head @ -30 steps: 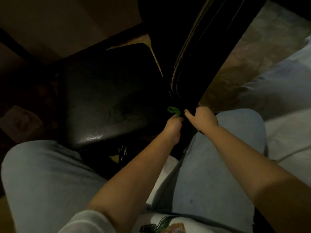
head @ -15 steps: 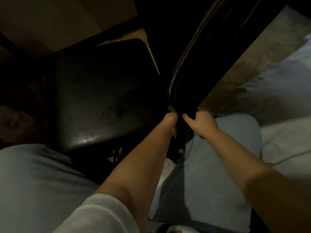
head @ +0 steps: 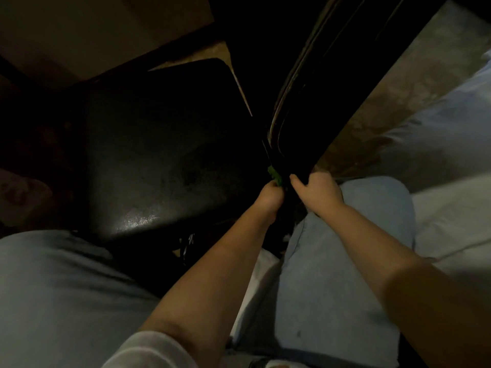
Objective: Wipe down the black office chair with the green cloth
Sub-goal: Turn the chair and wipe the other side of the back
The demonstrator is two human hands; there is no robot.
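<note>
green cloth [head: 273, 177] pokes out just above the left hand [head: 269, 199], whose fingers are clenched round it, pressed to the black office chair [head: 170, 160]. just right of that grip, the right hand [head: 317, 193] grasps the chair's upright padded edge.

The light is dim. Mottled brown floor [head: 372, 123] shows far right, pale bedding [head: 451, 208] near right, and a beige panel [head: 93, 27] far left.

1. Your chair seat [head: 159, 160] looks like pebbled black leatherette, shining at its near edge.
2. The backrest [head: 332, 88] is smoother, glossy along its seam.
3. Your green cloth [head: 273, 176] is soft fabric.
4. Your jeans [head: 332, 274] are matt denim.
</note>
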